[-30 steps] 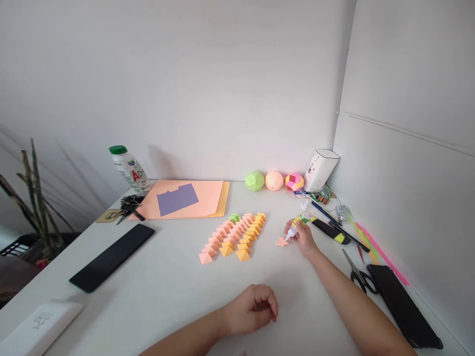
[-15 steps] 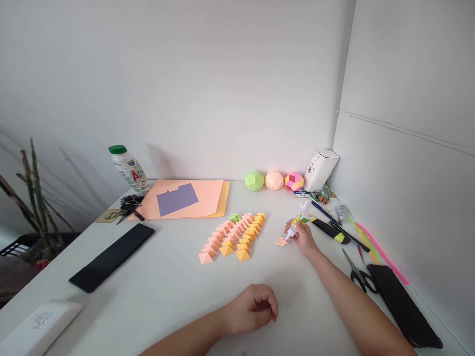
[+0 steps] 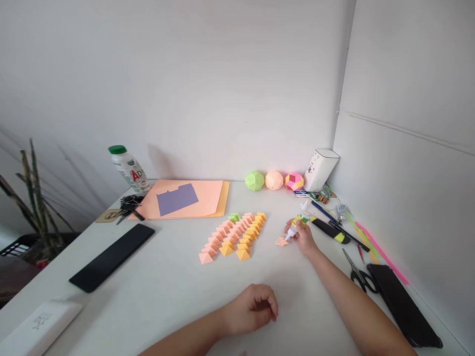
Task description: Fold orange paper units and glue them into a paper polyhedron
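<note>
My right hand is closed around a small white glue bottle with a green and yellow label. Its nozzle points down at a small peach folded paper piece lying on the white table. My left hand rests on the table near the front, fingers curled loosely into a fist; nothing shows in it. Left of the glue, rows of several folded peach and orange paper pyramids lie on the table, with one green piece at the far end.
Three paper balls, green, peach and pink-yellow, sit by the wall beside a white box. Paper sheets, a bottle, keys and a black bar lie left. Pens, cutter, scissors, black phone lie right.
</note>
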`<state>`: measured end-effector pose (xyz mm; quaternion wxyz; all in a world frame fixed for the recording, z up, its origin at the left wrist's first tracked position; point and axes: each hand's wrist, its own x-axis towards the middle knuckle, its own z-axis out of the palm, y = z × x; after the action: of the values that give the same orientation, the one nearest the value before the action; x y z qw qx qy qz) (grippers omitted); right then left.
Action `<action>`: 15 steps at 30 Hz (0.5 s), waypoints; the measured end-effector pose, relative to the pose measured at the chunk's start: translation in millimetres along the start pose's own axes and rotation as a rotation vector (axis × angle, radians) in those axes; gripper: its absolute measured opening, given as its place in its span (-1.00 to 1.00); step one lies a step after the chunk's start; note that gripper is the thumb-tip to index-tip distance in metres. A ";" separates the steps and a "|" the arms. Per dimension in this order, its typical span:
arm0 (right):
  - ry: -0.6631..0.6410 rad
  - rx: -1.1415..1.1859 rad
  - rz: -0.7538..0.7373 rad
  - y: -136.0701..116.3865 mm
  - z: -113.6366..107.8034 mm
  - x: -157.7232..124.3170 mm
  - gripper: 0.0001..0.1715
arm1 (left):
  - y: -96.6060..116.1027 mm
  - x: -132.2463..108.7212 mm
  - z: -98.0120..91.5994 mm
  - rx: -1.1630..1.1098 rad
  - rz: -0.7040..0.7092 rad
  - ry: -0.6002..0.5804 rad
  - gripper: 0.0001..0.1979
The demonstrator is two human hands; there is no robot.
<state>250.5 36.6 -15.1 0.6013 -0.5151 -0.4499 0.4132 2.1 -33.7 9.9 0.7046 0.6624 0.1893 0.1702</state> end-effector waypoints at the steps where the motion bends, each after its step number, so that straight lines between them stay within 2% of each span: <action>1: 0.000 0.000 -0.001 0.0 -0.1 0.0 -0.44 | 0.3 0.0 0.2 0.002 0.003 0.001 -0.94; 15: 0.008 0.040 0.000 1.0 -0.7 0.1 -0.46 | -3.6 -1.0 -1.0 0.000 -0.004 -0.013 -0.89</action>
<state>251.2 36.6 -16.1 0.6131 -0.5046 -0.4392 0.4203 0.6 -33.5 6.3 0.7062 0.6630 0.1860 0.1645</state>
